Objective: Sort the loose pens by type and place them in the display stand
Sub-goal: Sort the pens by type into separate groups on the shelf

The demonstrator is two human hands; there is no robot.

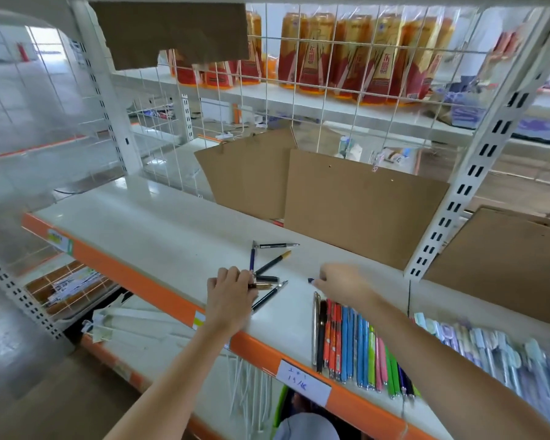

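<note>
White shelf (159, 223) holds loose pens (272, 263) near its front edge; left hand (229, 296), nearer, grips one pointing right, while right hand (340, 282) pinches a small blue cap (311, 280).

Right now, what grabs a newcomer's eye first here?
Probably the row of coloured pens laid side by side at the shelf front, right of centre. Next, the left hand gripping a dark pen among the scattered dark pens mid-shelf, and the right hand pinching something small and blue. Orange cans line the upper shelf behind the wire grid.
</note>
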